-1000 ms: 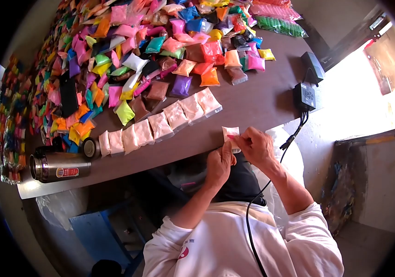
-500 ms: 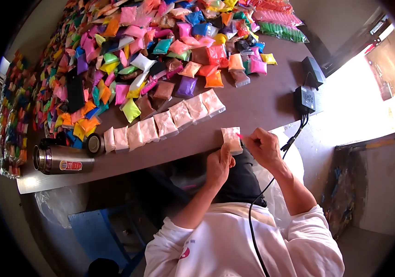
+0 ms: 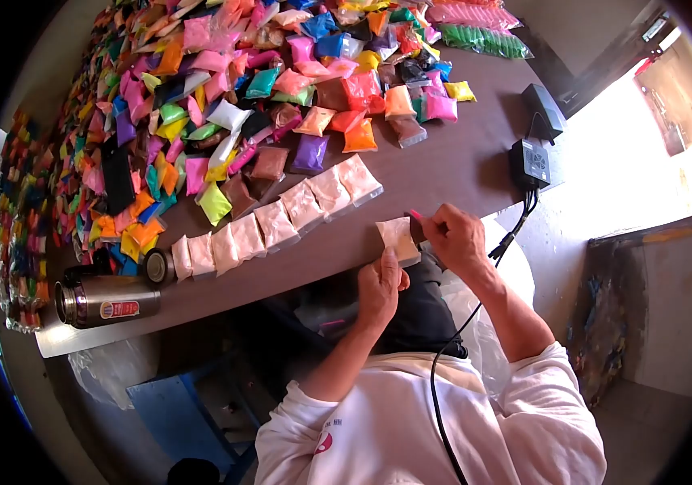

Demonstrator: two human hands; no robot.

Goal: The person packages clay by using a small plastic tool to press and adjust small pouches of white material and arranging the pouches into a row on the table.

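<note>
Near the table's front edge, my left hand (image 3: 381, 284) pinches the lower end of a small clear packet with pale peach contents (image 3: 395, 233). My right hand (image 3: 454, 236) is beside the packet's right side, its fingers closed around a small pink piece (image 3: 416, 215) whose tip sticks out. What kind of thing the pink piece is, I cannot tell. To the left, a slanting row of similar peach packets (image 3: 247, 235) lies on the table.
A heap of packets in many colours (image 3: 225, 117) covers the table's far left. A steel flask (image 3: 132, 305) lies on its side, its lid (image 3: 158, 265) beside it. A black device (image 3: 529, 164) with cables stands at right; a black phone-like slab (image 3: 117, 178) rests on the heap.
My right hand has drawn the pink piece slightly up and away from the packet's face. The packet is still in my left hand. The whole view has shifted a little.
</note>
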